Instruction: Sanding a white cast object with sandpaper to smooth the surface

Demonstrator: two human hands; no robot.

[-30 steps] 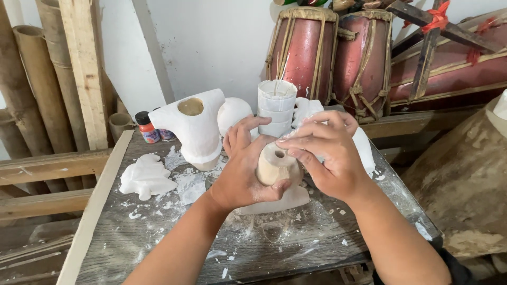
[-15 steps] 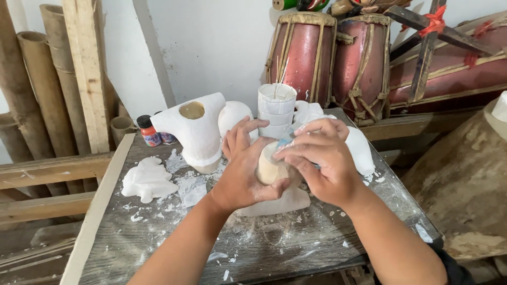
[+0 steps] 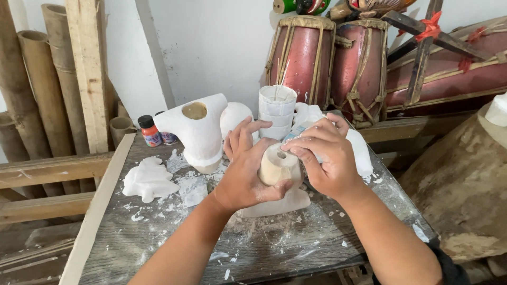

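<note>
Since the earlier frame the small plaster piece has tipped: its open mouth now faces up and slightly far, showing the dark hole, where before the hands hid most of it. Both hands sit in much the same spot over the middle of the desk.

Left hand: grip clamped on the piece from the left and beneath, thumb pressed across its near lower edge, fingers spread upward behind it.

Right hand: grip closed on the piece from the right, fingertips curled onto the rim beside the hole.

The piece is cream, rounded, held just above a flat white slab lying on the desk.

Around it:
- large white plaster mould with a round tan opening, far left of the hands
- stack of white cups, far, just behind the hands
- flat white leaf-shaped cast at left
- small paint bottle with black cap, far left
- 2 red drums against the wall, far right
- bamboo poles leaning at left

White flakes are scattered over the grey desk top.
</note>
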